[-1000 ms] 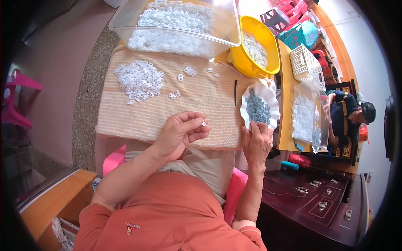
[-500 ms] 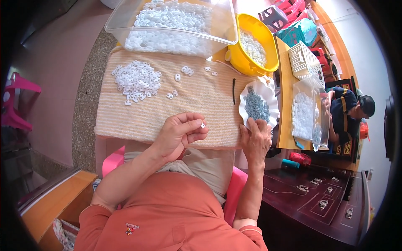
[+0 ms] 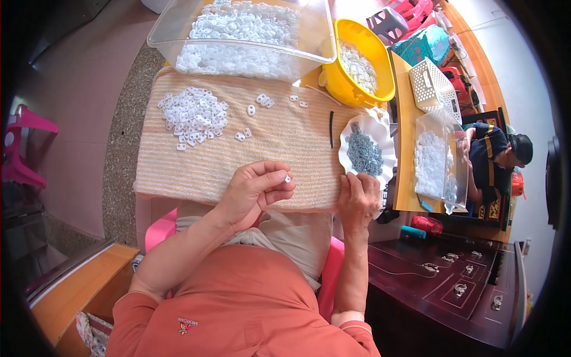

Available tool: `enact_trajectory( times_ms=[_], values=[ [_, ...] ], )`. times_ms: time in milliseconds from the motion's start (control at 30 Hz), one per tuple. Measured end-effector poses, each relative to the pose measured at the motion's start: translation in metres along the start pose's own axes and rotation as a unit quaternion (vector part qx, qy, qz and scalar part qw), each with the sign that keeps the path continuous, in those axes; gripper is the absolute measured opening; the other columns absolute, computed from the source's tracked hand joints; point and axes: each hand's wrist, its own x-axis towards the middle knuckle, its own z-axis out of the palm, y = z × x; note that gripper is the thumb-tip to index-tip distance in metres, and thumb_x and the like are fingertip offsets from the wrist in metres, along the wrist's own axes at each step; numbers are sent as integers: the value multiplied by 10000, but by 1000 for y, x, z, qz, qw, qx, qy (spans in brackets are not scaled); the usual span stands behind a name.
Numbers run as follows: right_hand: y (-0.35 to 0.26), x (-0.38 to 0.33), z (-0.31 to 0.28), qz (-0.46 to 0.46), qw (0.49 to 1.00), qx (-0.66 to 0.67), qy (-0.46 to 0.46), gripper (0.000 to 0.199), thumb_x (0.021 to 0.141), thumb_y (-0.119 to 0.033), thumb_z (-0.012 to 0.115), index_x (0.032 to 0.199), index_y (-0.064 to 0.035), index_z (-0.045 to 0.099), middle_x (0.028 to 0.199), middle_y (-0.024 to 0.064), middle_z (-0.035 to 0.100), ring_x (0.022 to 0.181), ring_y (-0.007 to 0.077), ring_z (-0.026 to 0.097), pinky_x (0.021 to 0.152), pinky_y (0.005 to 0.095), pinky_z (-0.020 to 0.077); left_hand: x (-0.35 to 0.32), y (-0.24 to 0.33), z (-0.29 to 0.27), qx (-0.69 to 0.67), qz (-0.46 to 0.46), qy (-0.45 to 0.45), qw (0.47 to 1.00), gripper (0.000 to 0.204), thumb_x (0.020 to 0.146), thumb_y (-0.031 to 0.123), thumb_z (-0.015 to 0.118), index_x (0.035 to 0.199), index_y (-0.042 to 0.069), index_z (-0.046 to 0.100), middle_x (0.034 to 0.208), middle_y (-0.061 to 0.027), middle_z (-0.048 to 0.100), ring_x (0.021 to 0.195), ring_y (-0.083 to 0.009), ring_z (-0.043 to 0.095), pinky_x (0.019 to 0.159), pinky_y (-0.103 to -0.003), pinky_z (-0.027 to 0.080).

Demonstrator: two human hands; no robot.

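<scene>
A small white plastic piece (image 3: pixel 288 178) is pinched between the thumb and fingertips of the left hand (image 3: pixel 256 193), whose fingers are curled in tightly around it, above the near edge of the tabletop (image 3: pixel 238 172), which is covered by a beige striped cloth. The right hand (image 3: pixel 358 199) rests at the near right corner of the cloth, fingers loosely bent and together, its fingertips touching the near rim of a white scalloped dish (image 3: pixel 380 134); whether it grips anything cannot be told. The dish holds a heap of small grey metal parts (image 3: pixel 363 152). Just left of the dish lies a thin dark stick (image 3: pixel 331 128). On the far left part of the cloth sits a pile of white plastic pieces (image 3: pixel 193 114), with a few loose ones (image 3: pixel 253 122) scattered to its right. At the far edge stands a clear plastic bin (image 3: pixel 309 35) filled with the same white pieces, and to its right a yellow bowl (image 3: pixel 339 89) holding more. Farther right, on a wooden side surface, stand a white basket (image 3: pixel 434 86) and a clear tray (image 3: pixel 437 157) of white pieces, beside which another person (image 3: pixel 496 157) is seated.
</scene>
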Motion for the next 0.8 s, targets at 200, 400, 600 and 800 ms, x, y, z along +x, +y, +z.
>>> enact_trajectory(
  times_ms=[200,400,600,800],
  values=[
    [-6,3,-8,-14,1000,27,-8,106,774,-30,683,875,-19,651,837,114,608,787,291,582,680,381,477,0,0,1,8,3,-2,1000,130,897,64,588,1009,8,622,919,-78,655,819,-138,656,748,-278,573],
    [-27,1,-9,84,954,286,15,69,863,-4,636,923,27,622,827,60,627,742,128,569,668,244,460,-1,-3,2,35,9,-9,999,142,890,42,597,1026,8,616,966,-79,643,823,-125,639,751,-272,567],
    [-59,9,-2,190,832,504,-131,93,852,49,626,942,41,647,891,87,646,792,111,609,707,206,472,-3,-5,4,56,6,-19,998,181,870,44,637,1044,-1,620,930,-62,647,816,-119,628,752,-271,557],
    [-77,20,4,199,725,643,-144,101,842,33,644,938,28,676,907,103,622,810,129,578,723,232,462,-5,-3,4,48,6,-31,998,189,874,34,626,1059,-4,619,944,-65,650,809,-122,629,738,-272,559]
  ],
)
